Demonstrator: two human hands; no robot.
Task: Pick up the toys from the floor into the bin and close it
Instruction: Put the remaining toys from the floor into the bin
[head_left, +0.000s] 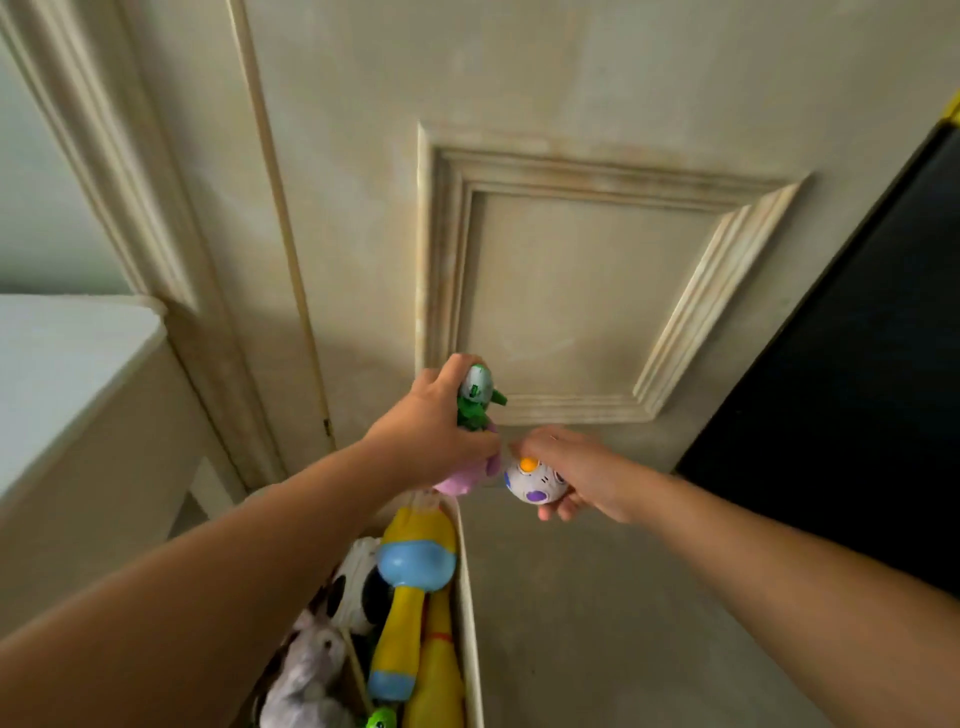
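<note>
The left hand (436, 421) reaches forward on a straight arm, fingers curled round a green-and-white toy (477, 397). The toy's long axis runs roughly up the picture, with the white rounded end toward the door (597, 291) and the green end down by the thumb. A pink toy (465, 478) hangs just under the same hand, touching it, but how it is held is hidden. Just beside it, the right hand (579, 467) is turned palm-inward and cups a white ball (530, 480) with orange and purple spots, fingers wrapped beneath it. Both hands hover above the far end of the open bin (466, 571), which stands on the floor (623, 623). Inside, a yellow-and-blue pin (410, 597) lies lengthwise along the right wall beside a yellow rubber toy (436, 675), with 2 plush toys to the left, 1 black-and-white (358, 587) and 1 grey (311, 680).
</note>
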